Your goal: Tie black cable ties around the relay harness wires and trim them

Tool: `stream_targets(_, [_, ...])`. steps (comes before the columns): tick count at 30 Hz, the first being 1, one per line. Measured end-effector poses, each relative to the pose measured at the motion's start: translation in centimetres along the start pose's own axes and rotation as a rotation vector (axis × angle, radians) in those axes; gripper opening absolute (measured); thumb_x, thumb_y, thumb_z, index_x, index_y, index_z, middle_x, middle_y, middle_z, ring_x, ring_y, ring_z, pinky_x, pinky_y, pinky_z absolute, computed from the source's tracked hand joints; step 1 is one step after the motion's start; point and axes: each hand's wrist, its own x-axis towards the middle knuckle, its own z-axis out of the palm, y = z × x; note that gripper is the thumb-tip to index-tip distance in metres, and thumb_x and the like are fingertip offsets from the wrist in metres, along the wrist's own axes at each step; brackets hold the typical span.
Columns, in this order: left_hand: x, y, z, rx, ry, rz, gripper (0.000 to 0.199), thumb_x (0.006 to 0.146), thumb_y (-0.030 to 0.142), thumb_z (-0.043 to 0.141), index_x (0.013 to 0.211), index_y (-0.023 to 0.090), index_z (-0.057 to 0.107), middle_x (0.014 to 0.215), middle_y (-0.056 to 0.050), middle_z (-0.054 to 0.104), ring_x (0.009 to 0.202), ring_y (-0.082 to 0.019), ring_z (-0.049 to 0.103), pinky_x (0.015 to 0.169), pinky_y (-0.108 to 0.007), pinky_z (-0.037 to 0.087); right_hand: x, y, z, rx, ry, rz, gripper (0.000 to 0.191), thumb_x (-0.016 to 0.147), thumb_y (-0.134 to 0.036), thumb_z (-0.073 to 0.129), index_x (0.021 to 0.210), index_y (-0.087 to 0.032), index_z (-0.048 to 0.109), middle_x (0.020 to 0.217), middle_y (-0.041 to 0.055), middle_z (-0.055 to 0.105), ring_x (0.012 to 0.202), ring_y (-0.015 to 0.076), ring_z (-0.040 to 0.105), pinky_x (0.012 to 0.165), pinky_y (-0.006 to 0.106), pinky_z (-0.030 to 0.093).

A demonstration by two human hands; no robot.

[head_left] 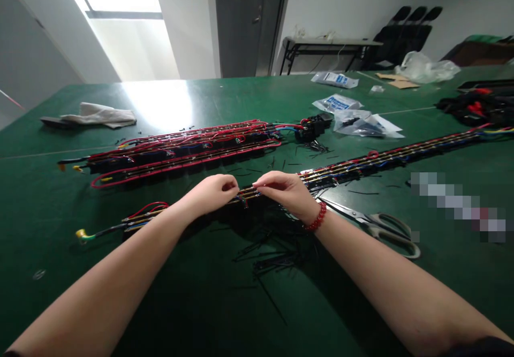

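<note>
A long black strip with wires and brass-coloured rails (349, 168) runs diagonally over the green table. Both hands are at its middle. My left hand (217, 192) is closed, thumb and fingertips pinched together just above the strip. My right hand (288, 192), with a red bead bracelet at the wrist, pinches thumb against forefinger close by. Whatever is between the fingers of either hand is too small to make out. Black cable ties (277, 261) lie scattered on the near side of the strip. Scissors (387, 228) rest to the right, partly behind my right forearm.
Farther back lie similar strips with red wires (193, 145). Plastic packets (339, 103) sit behind them. A light cloth glove (100, 115) lies at the left, and a yellow connector (82, 235) ends the near strip. A black and red bundle (477, 105) is at the far right.
</note>
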Motion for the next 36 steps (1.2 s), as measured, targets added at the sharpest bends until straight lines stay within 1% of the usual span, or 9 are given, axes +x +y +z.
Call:
stream_targets(4, [-0.42, -1.04, 0.28, -0.222, -0.010, 0.005, 0.022, 0.081, 0.036, 0.055, 0.090, 0.022, 0.070, 0.087, 0.000, 0.071, 0.079, -0.016, 0.063, 0.070, -0.026, 0.046, -0.08, 0.04, 0.23, 0.047, 0.024, 0.064, 0.022, 0.074, -0.037, 0.082, 0.087, -0.021, 0.076, 0.087, 0.0023, 0.076, 0.081, 0.0146, 0.070, 0.081, 0.031, 0.058])
stream_targets(7, [-0.32, -1.22, 0.53, -0.259, 0.002, -0.019, 0.019, 0.079, 0.032, 0.055, 0.087, 0.022, 0.070, 0.082, 0.001, 0.069, 0.074, -0.015, 0.061, 0.067, -0.025, 0.045, -0.03, 0.11, 0.37, 0.082, 0.009, 0.070, 0.025, 0.074, -0.032, 0.083, 0.094, -0.022, 0.072, 0.085, 0.0004, 0.076, 0.081, 0.0126, 0.071, 0.080, 0.028, 0.057])
stream_targets(10, [-0.12, -1.15, 0.64, -0.273, 0.004, -0.021, 0.019, 0.078, 0.032, 0.055, 0.085, 0.022, 0.070, 0.080, 0.001, 0.069, 0.072, -0.015, 0.060, 0.064, -0.025, 0.043, -0.07, 0.04, 0.38, 0.071, -0.004, 0.066, 0.029, 0.073, -0.030, 0.084, 0.097, -0.022, 0.069, 0.084, -0.0003, 0.075, 0.080, 0.0124, 0.070, 0.079, 0.027, 0.057])
stream_targets(16, [-0.13, -1.16, 0.69, -0.271, 0.020, -0.019, 0.018, 0.078, 0.032, 0.056, 0.084, 0.023, 0.070, 0.079, 0.001, 0.069, 0.072, -0.015, 0.060, 0.064, -0.025, 0.044, -0.22, -0.36, 0.51, -0.049, 0.007, 0.047, 0.023, 0.075, -0.038, 0.082, 0.082, -0.019, 0.071, 0.082, 0.0030, 0.073, 0.074, 0.0133, 0.066, 0.070, 0.027, 0.055])
stream_targets(19, [-0.08, -1.21, 0.70, -0.266, 0.020, -0.013, 0.019, 0.077, 0.032, 0.056, 0.084, 0.022, 0.070, 0.080, 0.001, 0.070, 0.073, -0.015, 0.061, 0.064, -0.025, 0.044, -0.23, -0.43, 0.53, -0.040, 0.018, 0.046, 0.023, 0.074, -0.037, 0.083, 0.080, -0.019, 0.071, 0.082, 0.0030, 0.073, 0.075, 0.0139, 0.066, 0.070, 0.028, 0.054])
stream_targets(22, [0.02, -1.23, 0.68, -0.262, 0.021, -0.012, 0.019, 0.077, 0.032, 0.055, 0.084, 0.022, 0.070, 0.081, 0.001, 0.070, 0.073, -0.016, 0.061, 0.065, -0.026, 0.044, -0.21, -0.41, 0.43, 0.028, 0.026, 0.051, 0.022, 0.072, -0.035, 0.085, 0.079, -0.020, 0.070, 0.082, 0.0024, 0.073, 0.076, 0.0136, 0.066, 0.071, 0.028, 0.055])
stream_targets(26, [0.02, -1.20, 0.68, -0.274, 0.023, -0.017, 0.018, 0.077, 0.032, 0.056, 0.083, 0.023, 0.070, 0.079, 0.001, 0.069, 0.071, -0.015, 0.060, 0.061, -0.025, 0.042, -0.16, -0.37, 0.25, 0.083, 0.029, 0.069, 0.025, 0.071, -0.036, 0.086, 0.078, -0.020, 0.069, 0.082, 0.0020, 0.073, 0.077, 0.0138, 0.067, 0.073, 0.028, 0.055])
stream_targets(32, [-0.08, -1.10, 0.71, -0.272, 0.023, -0.024, 0.019, 0.077, 0.033, 0.056, 0.083, 0.022, 0.069, 0.078, 0.001, 0.068, 0.070, -0.015, 0.058, 0.059, -0.024, 0.040, -0.18, -0.39, 0.17, 0.037, 0.009, 0.067, 0.026, 0.072, -0.038, 0.085, 0.079, -0.020, 0.069, 0.080, 0.0018, 0.071, 0.075, 0.0137, 0.065, 0.071, 0.029, 0.055])
stream_targets(36, [-0.05, -1.12, 0.73, -0.271, 0.014, -0.016, 0.018, 0.077, 0.031, 0.054, 0.084, 0.022, 0.068, 0.076, 0.002, 0.067, 0.069, -0.014, 0.056, 0.058, -0.024, 0.038, -0.25, -0.42, 0.30, -0.007, -0.001, 0.047, 0.022, 0.074, -0.036, 0.082, 0.080, -0.020, 0.068, 0.082, 0.0026, 0.071, 0.075, 0.0143, 0.065, 0.070, 0.029, 0.054])
